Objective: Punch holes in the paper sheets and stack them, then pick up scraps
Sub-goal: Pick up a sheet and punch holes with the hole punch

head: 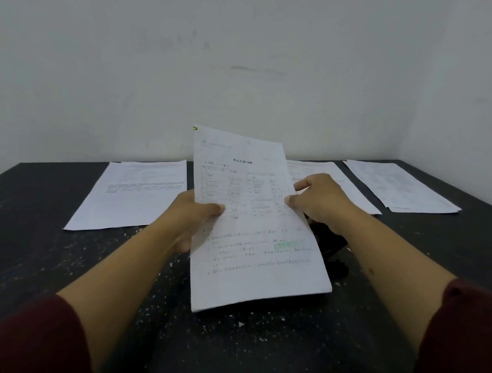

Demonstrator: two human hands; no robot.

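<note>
Dark surface (42,228), speckled with scraps (151,297), carries far papers (131,194). Left hand (195,211) and right hand (317,201) each pinch a sheet (258,241) above a black punch (330,244).

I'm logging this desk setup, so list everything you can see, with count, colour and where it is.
held sheets: thin sheaf, exact count unclear, white, printed, raised over the table centre
left paper: one pile, white, flat on the table's far left
middle paper: one pile, white, far side, partly hidden
right paper: one pile, white, far right corner
hole punch: one, black, behind the held sheets
scraps: many, white specks, scattered
table: one, black
wall: white, behind
sleeves: two, maroon
hands: left hand and right hand grip the sheets' side edges
</note>
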